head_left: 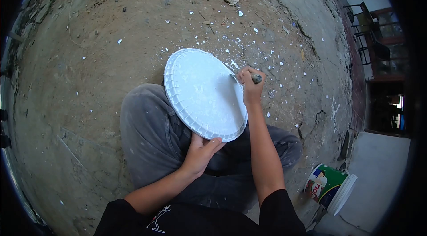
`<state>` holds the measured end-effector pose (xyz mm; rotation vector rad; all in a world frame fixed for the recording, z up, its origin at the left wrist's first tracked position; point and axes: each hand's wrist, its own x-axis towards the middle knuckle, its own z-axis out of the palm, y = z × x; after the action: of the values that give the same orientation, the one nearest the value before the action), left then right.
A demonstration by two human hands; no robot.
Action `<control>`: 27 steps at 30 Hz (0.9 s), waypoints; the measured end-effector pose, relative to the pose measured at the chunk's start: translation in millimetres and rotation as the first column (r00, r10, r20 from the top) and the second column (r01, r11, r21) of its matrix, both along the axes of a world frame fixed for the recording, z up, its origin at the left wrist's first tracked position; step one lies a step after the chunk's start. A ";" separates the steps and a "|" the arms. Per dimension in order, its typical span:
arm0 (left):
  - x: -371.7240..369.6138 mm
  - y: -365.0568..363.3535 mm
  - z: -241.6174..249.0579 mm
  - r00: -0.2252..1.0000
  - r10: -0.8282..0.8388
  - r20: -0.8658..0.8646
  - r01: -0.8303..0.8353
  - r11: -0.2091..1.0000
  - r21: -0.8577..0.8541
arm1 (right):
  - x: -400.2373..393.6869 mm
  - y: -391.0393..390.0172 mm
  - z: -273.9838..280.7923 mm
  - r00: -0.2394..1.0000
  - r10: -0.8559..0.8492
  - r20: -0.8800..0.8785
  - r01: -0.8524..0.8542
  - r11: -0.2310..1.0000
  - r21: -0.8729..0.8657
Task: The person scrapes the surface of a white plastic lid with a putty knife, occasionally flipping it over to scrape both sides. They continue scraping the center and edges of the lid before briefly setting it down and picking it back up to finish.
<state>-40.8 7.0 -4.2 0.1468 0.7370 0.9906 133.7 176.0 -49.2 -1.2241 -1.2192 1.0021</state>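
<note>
**A:** Start closest in. What has the left hand point(201, 151) got?

**B:** The near rim of a white bucket lid point(202, 93). The thumb lies over the rim's top edge and the rest of the fingers are curled beneath it, so they're clamped on the lid. It stands tilted against the person's knee point(149, 120), in grey trousers.

**A:** And the right hand point(250, 88)?

**B:** At the lid's far right edge — fist closed around a tool handle point(256, 78). A thin metal blade point(234, 77) runs from the fist onto the lid's face, tip touching the surface.

**A:** What sort of tool?

**B:** Hard to say. The fist covers most of the handle and the blade is small; it could be a scraper or a knife.

**A:** Farther out?

**B:** White flakes point(249, 35) lie scattered over the dirt ground point(89, 58) beyond the lid. To the right, well apart, a paint bucket point(328, 185) lies on its side — its label only partly readable. At the far right edge, dark metal chairs point(369, 31), cut off by the frame.
</note>
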 end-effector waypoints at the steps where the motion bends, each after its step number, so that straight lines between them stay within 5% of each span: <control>1: 0.3 -0.7 0.0 1.000 0.007 -0.003 -0.007 1.000 -0.003 | -2.7 -0.7 8.4 1.000 0.007 -0.003 -0.007 1.000 -0.003; 3: 1.1 -1.7 -2.2 1.000 0.007 -0.006 -0.007 1.000 -0.030 | -7.7 -8.7 26.8 0.974 0.172 -0.146 -0.173 0.985 0.008; 5: 0.6 -2.1 -5.9 1.000 0.010 -0.001 -0.010 1.000 -0.025 | -14.2 -17.1 33.9 0.961 0.255 -0.108 -0.253 0.967 0.025; 8: 0.4 -3.4 -4.1 1.000 -0.021 0.004 0.021 1.000 -0.014 | -14.0 -21.1 5.1 0.979 0.065 0.193 -0.085 0.992 0.095; 13: 0.6 -1.3 -2.2 1.000 -0.004 0.001 0.004 0.999 -0.035 | -19.3 -13.7 29.0 0.985 0.134 -0.113 -0.130 0.991 0.040; 17: 1.1 -2.0 -4.5 1.000 -0.018 0.006 0.018 1.000 -0.013 | -17.4 -11.2 18.8 0.983 0.178 -0.054 -0.171 0.979 0.113; 19: -0.4 -0.4 -0.7 1.000 -0.020 0.000 0.020 0.999 -0.032 | -16.3 -2.7 8.5 0.969 -0.004 0.248 -0.018 0.996 0.085; 21: 1.0 1.9 -0.1 1.000 -0.008 0.004 0.008 1.000 -0.012 | -22.7 -6.4 12.9 0.974 -0.020 0.225 -0.002 0.995 0.097; 23: 0.1 -2.3 -0.5 1.000 0.024 0.012 -0.024 0.999 -0.025 | -36.3 -21.5 31.7 0.990 0.138 0.005 -0.138 0.985 0.108; 27: 1.8 -0.3 0.2 1.000 -0.010 -0.004 0.010 1.000 -0.029 | -30.3 -22.0 0.3 0.977 -0.036 0.209 -0.003 0.983 0.181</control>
<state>-39.0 6.7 -4.0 0.1275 0.7536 0.9703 103.4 154.1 -48.9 -1.2169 -1.4301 0.7441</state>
